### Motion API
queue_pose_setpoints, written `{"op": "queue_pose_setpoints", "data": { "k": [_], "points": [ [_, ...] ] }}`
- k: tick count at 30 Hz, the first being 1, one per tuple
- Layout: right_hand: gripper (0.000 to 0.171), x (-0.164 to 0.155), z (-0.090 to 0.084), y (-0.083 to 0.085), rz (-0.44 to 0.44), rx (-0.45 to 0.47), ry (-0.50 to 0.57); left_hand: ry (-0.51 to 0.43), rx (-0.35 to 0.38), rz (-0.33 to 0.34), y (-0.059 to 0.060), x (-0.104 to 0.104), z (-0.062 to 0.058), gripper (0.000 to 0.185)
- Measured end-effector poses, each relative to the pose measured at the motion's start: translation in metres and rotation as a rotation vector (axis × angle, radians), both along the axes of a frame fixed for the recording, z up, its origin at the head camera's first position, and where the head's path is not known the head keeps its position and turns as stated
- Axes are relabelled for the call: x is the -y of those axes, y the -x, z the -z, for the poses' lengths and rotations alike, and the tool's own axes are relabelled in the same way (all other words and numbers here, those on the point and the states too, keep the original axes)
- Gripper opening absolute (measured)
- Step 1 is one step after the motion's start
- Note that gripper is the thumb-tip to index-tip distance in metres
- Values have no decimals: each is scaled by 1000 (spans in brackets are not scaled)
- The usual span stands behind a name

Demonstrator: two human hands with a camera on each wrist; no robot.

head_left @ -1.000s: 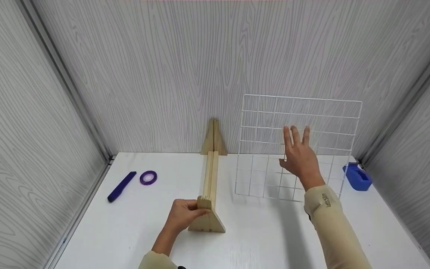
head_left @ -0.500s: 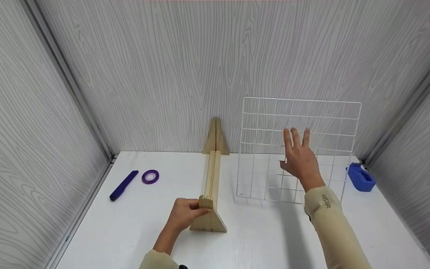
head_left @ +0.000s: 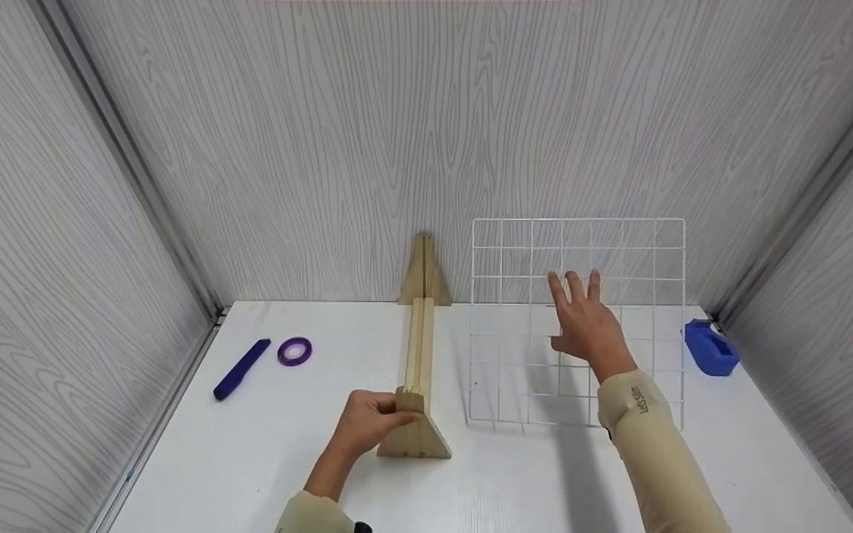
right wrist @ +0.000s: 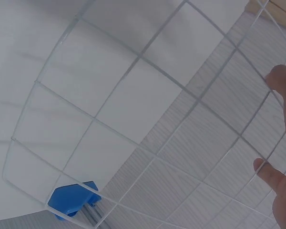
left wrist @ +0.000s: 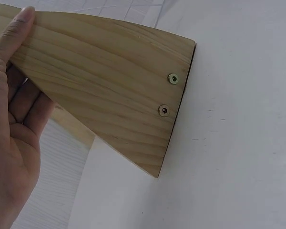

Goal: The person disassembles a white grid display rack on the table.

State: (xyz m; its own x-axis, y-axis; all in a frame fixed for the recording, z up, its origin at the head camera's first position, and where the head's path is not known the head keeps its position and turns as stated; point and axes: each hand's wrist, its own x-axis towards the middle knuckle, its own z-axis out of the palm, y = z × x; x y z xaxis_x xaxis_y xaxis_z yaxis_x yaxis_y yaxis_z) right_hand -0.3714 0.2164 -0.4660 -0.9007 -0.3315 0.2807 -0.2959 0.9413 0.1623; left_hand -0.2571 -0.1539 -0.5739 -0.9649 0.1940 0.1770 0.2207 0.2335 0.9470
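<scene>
My left hand (head_left: 363, 422) pinches the top of the near end piece of a wooden stand (head_left: 419, 344), thumb on the outer face. In the left wrist view, that tapered end piece (left wrist: 109, 71) shows two screws near its base. To the right of the stand, my right hand (head_left: 588, 326) holds a white wire grid panel (head_left: 531, 277) upright. Several of its fingers reach up spread over the wires, and the thumb lies lower left. In the right wrist view, two fingertips (right wrist: 264, 171) show at the wires of the grid. Whether the panel's lower edge touches the table cannot be told.
A purple stick-like tool (head_left: 241, 370) and a purple tape roll (head_left: 295, 352) lie on the left of the white table (head_left: 323, 488). A blue tape dispenser (head_left: 711, 349) sits at the far right, close to the panel's right edge. Wood-patterned walls (head_left: 308, 148) enclose the back and sides.
The wire grid panel has come down and slightly left with my right hand, and its slanted top edge is now level. My left hand stays at the stand's end piece.
</scene>
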Motion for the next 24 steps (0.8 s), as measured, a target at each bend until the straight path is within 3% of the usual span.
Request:
{"op": "queue_pose_setpoints", "data": {
  "k": [10,24],
  "points": [
    [115,1,13,-2,-33,149,45,6,15,24,3,1,0,19],
    [107,0,37,-7,-60,262,47,-20,9,35,3,0,3,19]
  ]
}}
